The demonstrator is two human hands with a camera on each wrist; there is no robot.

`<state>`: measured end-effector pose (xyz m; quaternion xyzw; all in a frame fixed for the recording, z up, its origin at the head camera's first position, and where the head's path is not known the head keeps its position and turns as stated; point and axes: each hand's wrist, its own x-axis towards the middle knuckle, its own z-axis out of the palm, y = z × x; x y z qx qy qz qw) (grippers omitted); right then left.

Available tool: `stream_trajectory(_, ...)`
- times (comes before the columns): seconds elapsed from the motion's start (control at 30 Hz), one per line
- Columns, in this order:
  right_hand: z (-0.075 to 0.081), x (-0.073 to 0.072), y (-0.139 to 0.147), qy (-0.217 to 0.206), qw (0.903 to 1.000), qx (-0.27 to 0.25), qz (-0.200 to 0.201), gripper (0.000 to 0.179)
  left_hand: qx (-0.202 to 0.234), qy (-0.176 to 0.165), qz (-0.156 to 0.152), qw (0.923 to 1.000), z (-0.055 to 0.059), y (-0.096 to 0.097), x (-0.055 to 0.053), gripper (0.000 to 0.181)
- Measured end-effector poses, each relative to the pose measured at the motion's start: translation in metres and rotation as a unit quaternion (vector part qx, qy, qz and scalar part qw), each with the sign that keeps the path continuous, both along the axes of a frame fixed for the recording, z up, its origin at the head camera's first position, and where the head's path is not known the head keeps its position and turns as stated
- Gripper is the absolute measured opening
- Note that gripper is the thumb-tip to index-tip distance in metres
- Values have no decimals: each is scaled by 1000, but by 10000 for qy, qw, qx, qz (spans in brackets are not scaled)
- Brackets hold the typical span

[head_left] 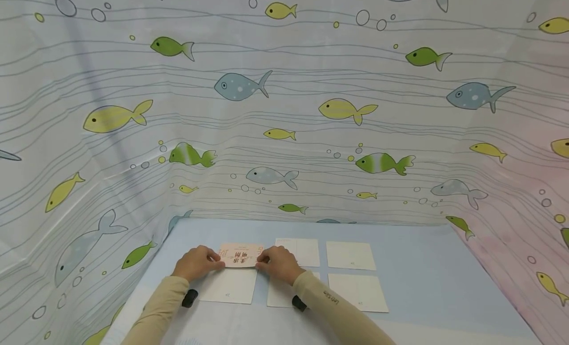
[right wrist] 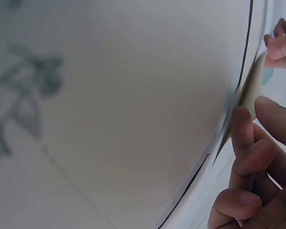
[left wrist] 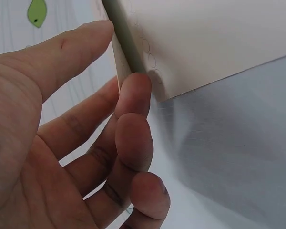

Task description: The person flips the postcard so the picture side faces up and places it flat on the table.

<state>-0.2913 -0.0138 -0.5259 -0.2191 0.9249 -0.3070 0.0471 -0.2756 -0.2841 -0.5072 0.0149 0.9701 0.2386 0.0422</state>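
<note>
A pale pink card printed with dark characters is held by its two ends, tilted up above the table. My left hand grips its left end; in the left wrist view the thumb and fingers pinch the thin edge of the card. At the other end, my right hand pinches the card between thumb and fingers. The right wrist view shows this card nearly edge-on. A white card lies just in front of the pink one, partly covered by it in the head view.
More white cards lie right of it: one partly under the right forearm, one behind the right hand, two farther right. A pale blue cloth covers the table. Fish-patterned sheets enclose the back and sides.
</note>
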Motion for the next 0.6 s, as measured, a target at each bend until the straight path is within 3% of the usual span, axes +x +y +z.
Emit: stream_trajectory(0.6, -1, -3, -8, 106, 9995, 85, -289, 18, -11, 71, 162, 9998, -4, 3, -12, 34)
